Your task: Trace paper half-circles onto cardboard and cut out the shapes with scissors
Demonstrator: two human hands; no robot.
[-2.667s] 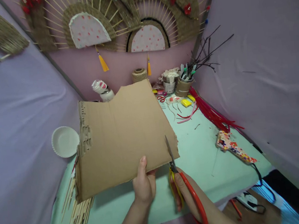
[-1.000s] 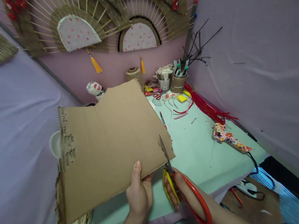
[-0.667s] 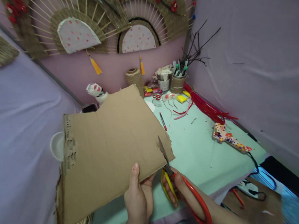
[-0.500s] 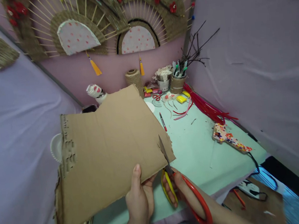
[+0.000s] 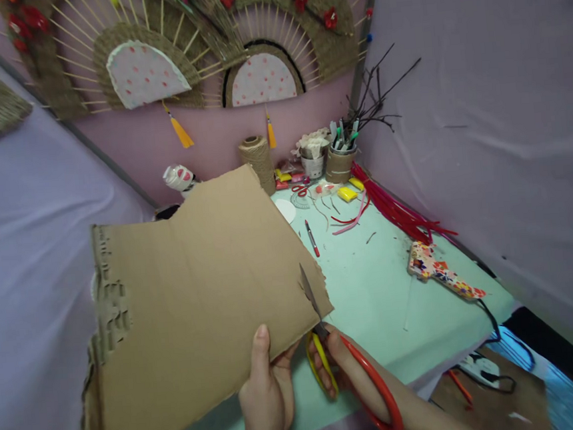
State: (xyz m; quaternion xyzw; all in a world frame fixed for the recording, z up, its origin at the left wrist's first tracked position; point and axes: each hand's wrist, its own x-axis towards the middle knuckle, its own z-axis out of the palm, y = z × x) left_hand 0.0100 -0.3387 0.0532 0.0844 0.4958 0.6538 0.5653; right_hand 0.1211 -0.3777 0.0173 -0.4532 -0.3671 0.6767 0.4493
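Observation:
A large sheet of brown cardboard (image 5: 203,296) with torn left and right edges is held tilted above the table. My left hand (image 5: 266,384) grips its near edge, thumb on top and fingers underneath. My right hand (image 5: 342,364) is closed round the red and yellow handles of a pair of scissors (image 5: 376,381). One blade lies over the cardboard's top face near its right corner; the other blade is hidden below. The cardboard covers much of the table's left side.
On the pale green table (image 5: 368,288) lie a red-tipped pen (image 5: 312,238), red pipe cleaners (image 5: 391,206) and a floral-patterned glue gun (image 5: 442,271). Behind stand a twine spool (image 5: 256,161) and a pen holder (image 5: 341,163). Woven fans (image 5: 274,79) hang on the back wall.
The cardboard has shifted slightly left and down in view, its left side more than its right. Both hands and the scissors moved a little left with it.

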